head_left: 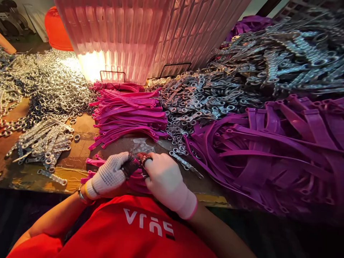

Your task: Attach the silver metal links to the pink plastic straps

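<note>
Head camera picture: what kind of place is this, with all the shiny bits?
Most likely a small factory or assembly workshop. The workbench is heaped with metal rings and links, and bundles of purple plastic straps lie by them. Both gloved hands, left hand and right hand, work a strap together.

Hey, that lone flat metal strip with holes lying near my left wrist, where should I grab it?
Probably pinch the flat silver metal strip across its narrow width near the middle, coming from above with the left hand. It lies flat on the wooden bench, apart from the heap, long edges exposed, so fingers can close on both sides.
</note>
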{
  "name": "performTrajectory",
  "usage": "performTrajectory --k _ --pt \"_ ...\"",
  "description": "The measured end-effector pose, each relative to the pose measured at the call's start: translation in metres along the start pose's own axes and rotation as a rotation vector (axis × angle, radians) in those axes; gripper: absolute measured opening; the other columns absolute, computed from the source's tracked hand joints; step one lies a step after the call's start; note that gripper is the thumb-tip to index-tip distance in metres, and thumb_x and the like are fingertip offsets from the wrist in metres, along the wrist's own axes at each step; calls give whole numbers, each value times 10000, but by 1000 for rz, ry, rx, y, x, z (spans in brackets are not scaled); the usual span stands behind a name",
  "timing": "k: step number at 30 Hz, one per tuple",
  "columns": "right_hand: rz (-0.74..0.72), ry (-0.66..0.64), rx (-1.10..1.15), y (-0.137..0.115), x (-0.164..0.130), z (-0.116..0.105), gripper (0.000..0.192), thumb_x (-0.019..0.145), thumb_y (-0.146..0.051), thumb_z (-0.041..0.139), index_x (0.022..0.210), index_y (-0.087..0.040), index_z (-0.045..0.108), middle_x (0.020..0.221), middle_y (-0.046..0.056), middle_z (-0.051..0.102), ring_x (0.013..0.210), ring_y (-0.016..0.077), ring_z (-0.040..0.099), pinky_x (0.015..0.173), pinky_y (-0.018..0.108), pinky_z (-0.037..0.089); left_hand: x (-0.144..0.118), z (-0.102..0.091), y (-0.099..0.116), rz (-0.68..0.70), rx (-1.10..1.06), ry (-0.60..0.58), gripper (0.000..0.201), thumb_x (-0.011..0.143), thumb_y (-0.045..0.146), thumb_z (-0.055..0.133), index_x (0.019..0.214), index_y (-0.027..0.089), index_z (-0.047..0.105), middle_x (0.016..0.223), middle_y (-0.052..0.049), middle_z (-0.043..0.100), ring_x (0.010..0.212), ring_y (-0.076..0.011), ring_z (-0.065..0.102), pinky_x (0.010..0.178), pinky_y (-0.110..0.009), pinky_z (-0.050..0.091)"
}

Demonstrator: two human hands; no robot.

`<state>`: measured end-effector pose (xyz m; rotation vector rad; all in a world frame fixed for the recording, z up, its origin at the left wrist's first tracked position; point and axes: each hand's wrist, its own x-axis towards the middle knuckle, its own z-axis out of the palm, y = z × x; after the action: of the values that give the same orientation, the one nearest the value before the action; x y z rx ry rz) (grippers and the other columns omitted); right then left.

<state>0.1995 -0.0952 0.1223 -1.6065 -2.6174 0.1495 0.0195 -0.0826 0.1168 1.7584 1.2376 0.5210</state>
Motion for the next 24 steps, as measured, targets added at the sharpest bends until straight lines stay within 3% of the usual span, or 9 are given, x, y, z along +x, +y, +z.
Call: performTrajectory --k 3,6,9,13,20,24 --pt "-21 53 -15 -1 -5 10 109 766 -109 553 718 -172 627 791 109 643 700 210 513 641 347 277 -2 7 -11 103 157 -60 124 881 182 517 795 152 600 762 -28 646 653 -134 530 620 -245 364" --pt "12 -6 55 2 -7 10 160 768 -97 541 851 -150 666 926 129 680 803 229 571 700 339 342 -2 13 -20 82 96 -91 164 895 171 507 779 158 623 773 -38 672 664 -147 556 632 -247 379" --pt "-8 -191 162 9 -4 0 337 784 -87 517 1091 -138 647 1035 123 701 878 230 624 739 321 386 -2 16 -21 31 0 -30 196 919 235 541 763 168 638 749 -32 680 679 -152 574 642 -241 382" --pt "79 -424 166 15 3 -4 245 807 -136 524 1015 -154 652 916 104 735 802 233 676 645 304 367 -3 21 -17 8 6 2 220 910 245 559 709 175 612 697 -27 658 629 -145 552 601 -238 342" --pt "-66 -365 -2 5 -9 17 195 853 -193 488 927 -109 649 758 165 705 712 270 688 546 313 281 -3 30 -17 12 121 -34 217 721 -2 509 619 185 544 645 -26 619 590 -149 508 576 -247 295" --pt "-113 -317 -4 14 -14 20 181 853 -192 490 877 -117 653 747 158 702 679 250 668 546 319 267 3 12 -7 -7 28 -176 246 718 -7 512 634 190 634 669 -27 660 615 -160 539 597 -238 358"
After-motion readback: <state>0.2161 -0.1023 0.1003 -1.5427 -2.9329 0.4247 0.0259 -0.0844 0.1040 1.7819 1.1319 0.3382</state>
